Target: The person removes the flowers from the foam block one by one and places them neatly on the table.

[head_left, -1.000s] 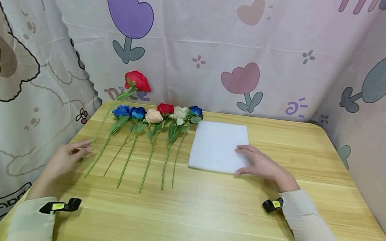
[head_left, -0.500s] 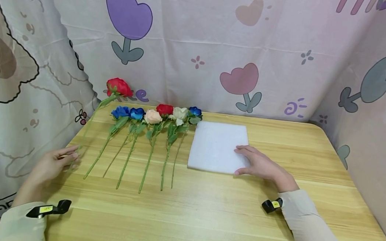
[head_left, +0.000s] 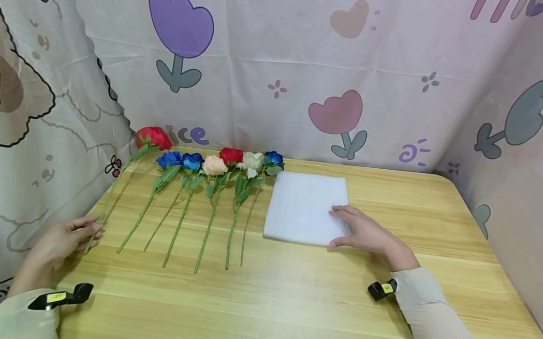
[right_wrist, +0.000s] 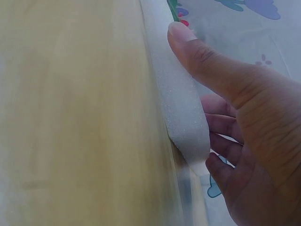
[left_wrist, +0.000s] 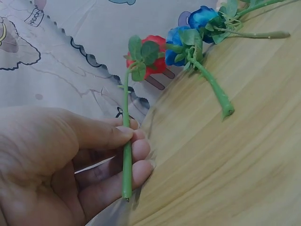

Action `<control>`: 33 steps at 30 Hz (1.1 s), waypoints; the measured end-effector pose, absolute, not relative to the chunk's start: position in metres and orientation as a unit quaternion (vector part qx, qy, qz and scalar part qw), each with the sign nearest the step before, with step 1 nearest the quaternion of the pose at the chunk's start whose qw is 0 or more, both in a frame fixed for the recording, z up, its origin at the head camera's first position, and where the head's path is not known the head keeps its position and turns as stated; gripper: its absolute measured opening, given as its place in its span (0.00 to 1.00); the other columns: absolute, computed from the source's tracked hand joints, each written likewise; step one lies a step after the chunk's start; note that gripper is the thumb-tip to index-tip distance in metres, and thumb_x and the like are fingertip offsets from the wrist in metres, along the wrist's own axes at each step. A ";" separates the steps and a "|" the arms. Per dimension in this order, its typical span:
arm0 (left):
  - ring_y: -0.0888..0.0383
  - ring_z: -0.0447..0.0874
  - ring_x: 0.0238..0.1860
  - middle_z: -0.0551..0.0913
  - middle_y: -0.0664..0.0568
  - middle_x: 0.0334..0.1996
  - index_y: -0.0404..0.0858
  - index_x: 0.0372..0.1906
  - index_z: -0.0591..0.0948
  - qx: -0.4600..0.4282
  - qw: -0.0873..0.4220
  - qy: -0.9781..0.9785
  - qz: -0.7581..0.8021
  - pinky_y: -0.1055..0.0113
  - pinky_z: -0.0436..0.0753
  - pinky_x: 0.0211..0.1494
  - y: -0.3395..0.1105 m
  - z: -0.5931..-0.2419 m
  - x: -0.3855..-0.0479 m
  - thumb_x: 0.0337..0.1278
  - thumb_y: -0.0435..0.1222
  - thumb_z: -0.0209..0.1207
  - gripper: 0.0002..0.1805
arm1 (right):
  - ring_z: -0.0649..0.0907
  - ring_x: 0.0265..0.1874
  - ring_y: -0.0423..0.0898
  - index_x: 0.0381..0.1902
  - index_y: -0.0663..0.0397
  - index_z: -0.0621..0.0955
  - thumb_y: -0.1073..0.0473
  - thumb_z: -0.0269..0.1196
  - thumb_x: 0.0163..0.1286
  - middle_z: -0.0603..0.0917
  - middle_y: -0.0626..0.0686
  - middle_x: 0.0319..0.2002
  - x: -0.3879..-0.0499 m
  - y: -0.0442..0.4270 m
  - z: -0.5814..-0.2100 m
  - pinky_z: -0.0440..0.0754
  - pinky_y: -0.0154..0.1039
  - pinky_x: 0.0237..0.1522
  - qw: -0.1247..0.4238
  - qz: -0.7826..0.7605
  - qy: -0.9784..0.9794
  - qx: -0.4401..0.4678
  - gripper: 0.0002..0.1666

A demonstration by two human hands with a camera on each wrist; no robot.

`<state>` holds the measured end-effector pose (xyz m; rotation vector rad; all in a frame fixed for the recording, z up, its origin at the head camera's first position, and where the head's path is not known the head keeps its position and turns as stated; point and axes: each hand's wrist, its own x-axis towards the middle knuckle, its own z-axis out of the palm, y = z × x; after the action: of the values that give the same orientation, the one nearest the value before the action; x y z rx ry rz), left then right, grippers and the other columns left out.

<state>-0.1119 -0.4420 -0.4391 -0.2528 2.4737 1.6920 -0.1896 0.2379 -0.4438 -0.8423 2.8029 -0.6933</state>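
At the table's left edge my left hand (head_left: 64, 239) pinches the lower stem of a red artificial rose (head_left: 153, 138). The left wrist view shows the thumb and fingertips on its green stem (left_wrist: 126, 162), with the bloom pointing away. To its right lie several more artificial roses in a row, among them a blue rose (head_left: 169, 158), a peach rose (head_left: 215, 164), a red rose (head_left: 231, 155) and a white rose (head_left: 253, 161). My right hand (head_left: 365, 231) rests at the near right corner of a white foam sheet (head_left: 304, 208), fingers loosely extended, thumb at its front edge.
The wooden table (head_left: 263, 304) carries everything. A printed cloth (head_left: 260, 44) hangs behind it and along both sides. The foam sheet lies just right of the rose row.
My left hand has moved left and toward me, bringing the red rose down beside the left end of the row. My right hand and the foam sheet stay where they were.
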 end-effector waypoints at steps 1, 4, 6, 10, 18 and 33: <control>0.66 0.85 0.34 0.85 0.63 0.33 0.12 0.68 0.48 -0.086 0.068 0.819 0.564 0.69 0.86 0.38 -0.442 -0.440 -0.112 0.74 0.30 0.48 0.33 | 0.61 0.71 0.58 0.69 0.60 0.69 0.32 0.73 0.49 0.66 0.57 0.71 -0.190 0.238 -0.444 0.58 0.54 0.71 0.067 -0.230 0.930 -0.280 0.57; 0.65 0.84 0.34 0.85 0.62 0.33 0.14 0.69 0.52 -0.091 0.074 0.820 0.560 0.69 0.86 0.38 -0.442 -0.440 -0.112 0.74 0.29 0.48 0.30 | 0.61 0.71 0.58 0.69 0.60 0.69 0.33 0.73 0.50 0.65 0.57 0.71 -0.189 0.238 -0.444 0.58 0.54 0.71 0.067 -0.230 0.930 -0.280 0.57; 0.65 0.84 0.34 0.84 0.62 0.33 0.14 0.69 0.53 -0.096 0.077 0.822 0.557 0.69 0.86 0.38 -0.441 -0.440 -0.112 0.73 0.29 0.48 0.30 | 0.61 0.71 0.57 0.69 0.60 0.69 0.33 0.73 0.50 0.65 0.56 0.71 -0.189 0.238 -0.444 0.58 0.53 0.71 0.068 -0.232 0.929 -0.279 0.56; 0.66 0.83 0.34 0.84 0.61 0.35 0.14 0.68 0.54 -0.099 0.084 0.846 0.517 0.68 0.86 0.39 -0.440 -0.438 -0.112 0.74 0.29 0.46 0.28 | 0.61 0.71 0.58 0.69 0.60 0.69 0.33 0.73 0.50 0.66 0.57 0.71 -0.189 0.237 -0.443 0.58 0.54 0.71 0.067 -0.232 0.929 -0.280 0.56; 0.59 0.84 0.34 0.84 0.44 0.38 0.12 0.65 0.59 -0.063 0.102 0.921 0.371 0.64 0.85 0.38 -0.438 -0.430 -0.112 0.76 0.33 0.43 0.26 | 0.61 0.71 0.57 0.69 0.60 0.69 0.33 0.73 0.50 0.66 0.57 0.71 -0.189 0.238 -0.442 0.59 0.54 0.71 0.066 -0.231 0.929 -0.282 0.56; 0.26 0.74 0.50 0.74 0.20 0.52 0.22 0.59 0.74 0.008 0.061 0.980 0.192 0.41 0.76 0.47 -0.445 -0.427 -0.110 0.73 0.40 0.52 0.24 | 0.60 0.71 0.58 0.69 0.59 0.69 0.33 0.72 0.51 0.65 0.56 0.71 -0.189 0.238 -0.442 0.58 0.56 0.70 0.071 -0.228 0.930 -0.278 0.56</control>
<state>-0.1101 -0.4451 -0.4268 0.0256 2.9638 0.5805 -0.1885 0.2378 -0.4420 -0.8359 2.7971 -0.6869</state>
